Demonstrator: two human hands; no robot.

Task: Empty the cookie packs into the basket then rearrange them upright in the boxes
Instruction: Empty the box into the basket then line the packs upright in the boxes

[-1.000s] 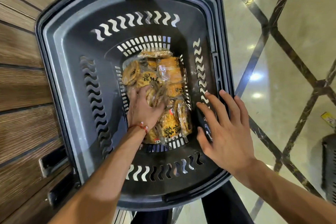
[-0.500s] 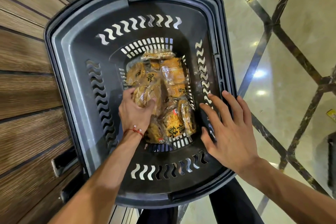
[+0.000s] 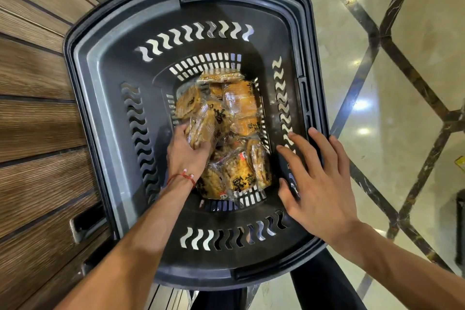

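A dark grey plastic basket [image 3: 105, 63] with wavy slots fills the head view. Several clear-wrapped orange cookie packs [image 3: 239, 106] lie heaped on its bottom. My left hand [image 3: 185, 152], with a red thread at the wrist, reaches down into the basket and grips a bunch of cookie packs [image 3: 202, 127] at the left of the heap. My right hand [image 3: 317, 181] rests with spread, straight fingers on the basket's right inner wall and rim, holding nothing. No boxes are in view.
A brown wooden slatted wall [image 3: 35, 113] with a dark metal handle [image 3: 84, 224] stands close on the left. Glossy cream floor [image 3: 402, 45] with dark inlaid lines lies to the right. Another dark object [image 3: 460, 226] sits at the right edge.
My left hand has closed round a bunch of packs and lifted them up off the heap. The right hand has stayed on the basket's right side.
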